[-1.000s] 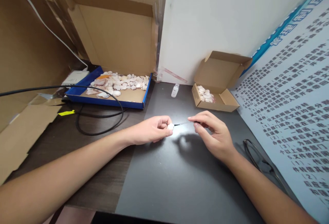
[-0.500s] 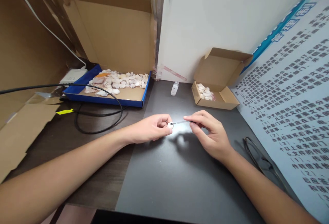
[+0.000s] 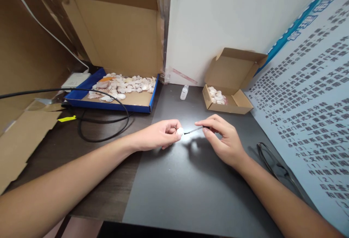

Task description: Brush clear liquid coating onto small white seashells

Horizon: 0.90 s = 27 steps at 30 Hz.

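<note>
Between thumb and fingers, my left hand (image 3: 159, 135) pinches a small white shell (image 3: 180, 131) above the dark grey mat. My right hand (image 3: 224, 138) is closed on a thin brush (image 3: 195, 129) with a pale stem, a dark end in the fingers and a dark tip. That tip points left at the shell and appears just short of its right edge. A small clear bottle (image 3: 184, 92) with a pale label stands on the mat beyond my hands. Most of the brush's handle end is hidden by my fingers.
At the back left, a blue-edged box (image 3: 109, 106) holds many shells. A smaller cardboard box (image 3: 229, 109) with shells stands at the back right. A black cable (image 3: 105, 140) loops on the left; glasses (image 3: 278, 165) lie at the right by a printed sheet (image 3: 305, 121).
The brush tip has drawn slightly right, off the shell, leaving a small gap. More of the shell's white face shows. The view has shifted a little.
</note>
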Available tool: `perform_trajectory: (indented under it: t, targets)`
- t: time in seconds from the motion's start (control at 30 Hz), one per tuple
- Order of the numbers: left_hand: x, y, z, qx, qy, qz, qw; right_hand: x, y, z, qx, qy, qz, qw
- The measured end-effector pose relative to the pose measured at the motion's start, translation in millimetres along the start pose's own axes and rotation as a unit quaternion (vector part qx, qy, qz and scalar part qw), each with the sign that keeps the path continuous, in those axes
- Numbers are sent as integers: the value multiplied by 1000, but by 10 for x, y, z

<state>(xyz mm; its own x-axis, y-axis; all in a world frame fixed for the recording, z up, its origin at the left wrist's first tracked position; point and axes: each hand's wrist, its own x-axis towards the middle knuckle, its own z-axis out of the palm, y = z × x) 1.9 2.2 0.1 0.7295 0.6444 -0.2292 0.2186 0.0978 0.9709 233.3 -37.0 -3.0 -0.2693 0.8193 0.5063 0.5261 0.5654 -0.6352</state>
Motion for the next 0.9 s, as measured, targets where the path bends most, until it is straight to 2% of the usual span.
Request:
perform_trajectory:
  t: [0.1, 0.27, 0.43, 0.63, 0.9]
  targets:
    - [-1, 6, -2, 3, 0, 1, 1000, 1, -1, -5, 11, 12, -4, 1000]
    - [3, 8, 1, 1, -3, -3, 1000, -4, 6, 12, 14, -19, 0, 1000]
    - [10, 17, 9, -10, 0, -9, 1000, -20, 12, -12, 28, -8, 10, 1000]
    - [-1, 44, 26, -18, 19, -18, 1000, -57, -10, 53, 91, 5, 57, 994]
    - [-7, 34, 20, -24, 11, -8, 1000, -26, -13, 43, 60, 15, 69, 996]
